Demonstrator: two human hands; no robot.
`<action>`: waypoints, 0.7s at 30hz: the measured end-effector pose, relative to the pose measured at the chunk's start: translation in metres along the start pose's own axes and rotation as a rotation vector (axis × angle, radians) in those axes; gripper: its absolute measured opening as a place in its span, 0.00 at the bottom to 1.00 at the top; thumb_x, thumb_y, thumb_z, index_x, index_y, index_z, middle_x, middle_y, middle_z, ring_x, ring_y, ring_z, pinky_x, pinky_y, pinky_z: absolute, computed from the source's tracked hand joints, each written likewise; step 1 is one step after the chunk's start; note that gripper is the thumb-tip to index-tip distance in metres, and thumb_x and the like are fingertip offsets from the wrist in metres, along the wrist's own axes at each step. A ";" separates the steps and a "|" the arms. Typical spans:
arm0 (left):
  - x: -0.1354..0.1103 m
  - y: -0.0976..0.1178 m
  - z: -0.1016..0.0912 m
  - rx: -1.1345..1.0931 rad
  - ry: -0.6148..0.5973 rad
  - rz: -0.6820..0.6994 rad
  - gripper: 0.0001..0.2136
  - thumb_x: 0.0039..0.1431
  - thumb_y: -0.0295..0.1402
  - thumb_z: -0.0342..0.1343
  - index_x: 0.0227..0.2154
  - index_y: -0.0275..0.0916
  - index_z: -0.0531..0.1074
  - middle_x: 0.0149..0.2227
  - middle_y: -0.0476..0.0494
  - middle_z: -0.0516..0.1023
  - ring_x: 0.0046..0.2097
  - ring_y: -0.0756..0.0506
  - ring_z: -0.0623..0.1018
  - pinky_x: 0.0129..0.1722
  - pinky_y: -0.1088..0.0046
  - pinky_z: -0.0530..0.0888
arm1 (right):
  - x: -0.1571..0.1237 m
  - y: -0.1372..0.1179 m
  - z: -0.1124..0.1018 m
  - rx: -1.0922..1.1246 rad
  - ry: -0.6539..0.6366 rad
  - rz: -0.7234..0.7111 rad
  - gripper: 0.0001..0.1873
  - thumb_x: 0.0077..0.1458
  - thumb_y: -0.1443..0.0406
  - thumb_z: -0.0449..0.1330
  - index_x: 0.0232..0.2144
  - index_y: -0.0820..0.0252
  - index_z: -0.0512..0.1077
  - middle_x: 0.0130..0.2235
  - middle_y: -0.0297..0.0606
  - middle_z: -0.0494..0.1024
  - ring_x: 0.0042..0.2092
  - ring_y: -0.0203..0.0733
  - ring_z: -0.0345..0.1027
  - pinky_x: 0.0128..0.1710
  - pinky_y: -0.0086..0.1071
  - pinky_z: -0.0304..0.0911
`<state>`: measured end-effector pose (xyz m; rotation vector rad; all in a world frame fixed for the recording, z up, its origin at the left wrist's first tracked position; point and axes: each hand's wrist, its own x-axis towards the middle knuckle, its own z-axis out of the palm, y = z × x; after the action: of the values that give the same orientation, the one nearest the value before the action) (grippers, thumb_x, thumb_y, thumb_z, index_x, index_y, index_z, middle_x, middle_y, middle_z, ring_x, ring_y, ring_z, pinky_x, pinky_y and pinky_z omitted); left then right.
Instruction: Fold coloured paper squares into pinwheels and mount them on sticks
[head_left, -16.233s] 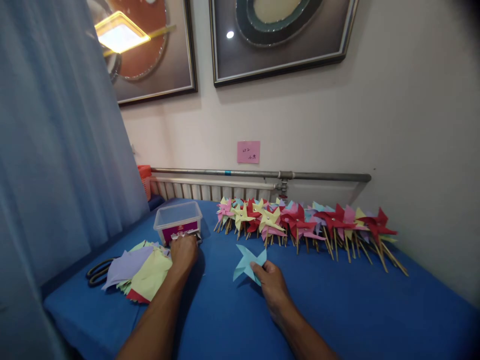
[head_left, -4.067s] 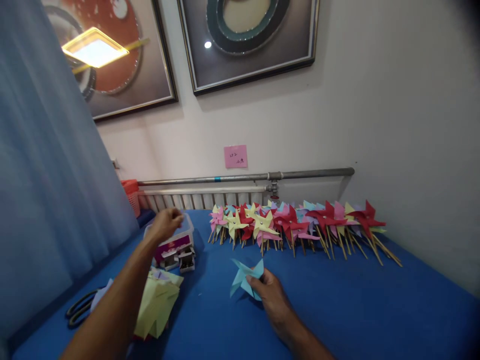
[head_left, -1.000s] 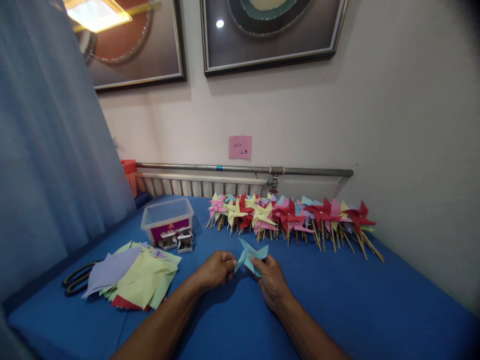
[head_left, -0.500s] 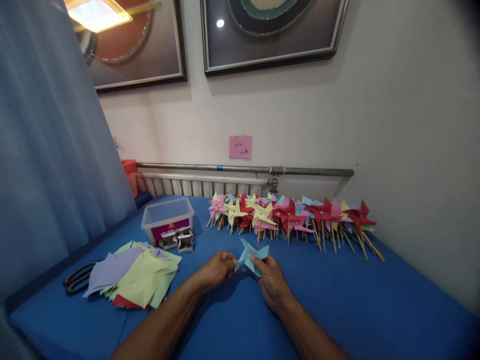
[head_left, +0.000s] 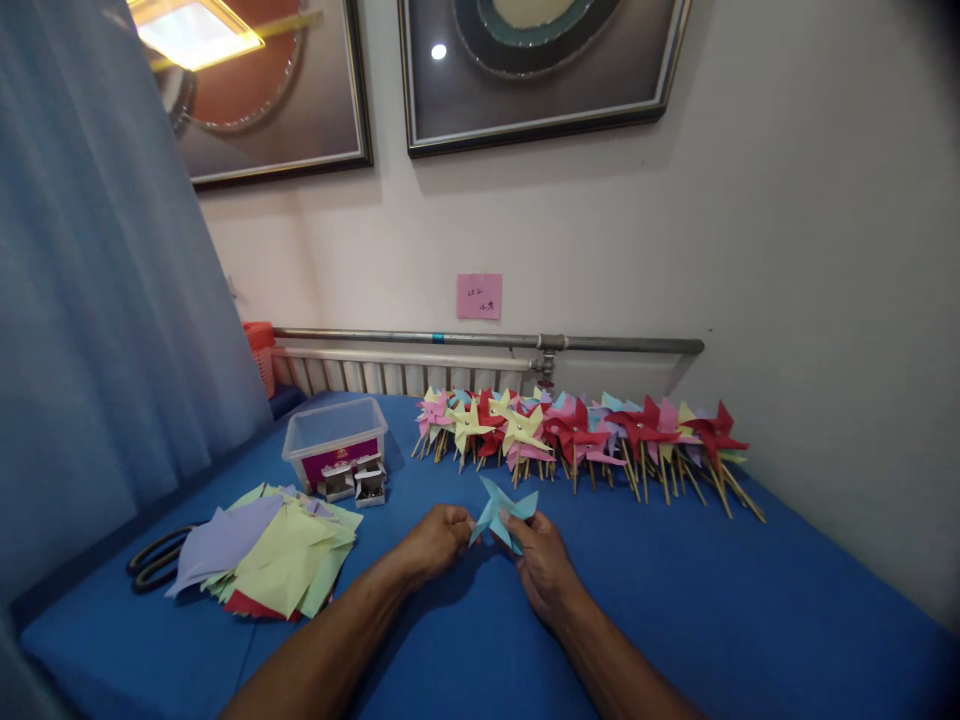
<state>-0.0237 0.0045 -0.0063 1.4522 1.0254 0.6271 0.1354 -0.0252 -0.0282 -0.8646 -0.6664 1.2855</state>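
Note:
A light-blue paper pinwheel, its blades folded in to the middle, is held up just above the blue-covered table. My right hand is closed on it, with the thumb pressing near its centre and the fingers behind. At its left blade tip my left hand is closed, fingertips gripping that corner. Whether anything small is also between the left fingers cannot be made out. Two small open boxes stand beyond my left hand, with small metal pieces showing in one.
Many finished pinwheels on wooden sticks lie in a row along the back. On the left are a pile of coloured paper sheets, black-handled scissors and a clear plastic tub. A pipe runs along the wall.
Both hands and the light-blue pinwheel hold almost the same pose. The background has shifted very slightly as the head camera moved.

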 end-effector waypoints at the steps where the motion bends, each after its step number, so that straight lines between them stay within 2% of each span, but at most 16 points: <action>1: 0.001 -0.001 0.000 -0.001 -0.001 0.004 0.11 0.54 0.42 0.54 0.25 0.39 0.67 0.18 0.58 0.59 0.19 0.54 0.52 0.21 0.73 0.46 | 0.000 -0.001 0.000 -0.001 0.001 0.001 0.16 0.37 0.59 0.76 0.29 0.57 0.78 0.27 0.34 0.82 0.30 0.45 0.75 0.35 0.36 0.68; 21: 0.000 -0.001 0.006 -0.023 0.012 -0.005 0.13 0.53 0.45 0.55 0.26 0.39 0.67 0.17 0.58 0.58 0.18 0.55 0.51 0.21 0.73 0.45 | 0.004 0.003 -0.003 -0.014 0.019 -0.016 0.16 0.38 0.60 0.75 0.30 0.58 0.78 0.27 0.34 0.82 0.29 0.43 0.74 0.34 0.36 0.69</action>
<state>-0.0185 0.0011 -0.0080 1.4268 1.0278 0.6427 0.1370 -0.0220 -0.0328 -0.8804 -0.6668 1.2582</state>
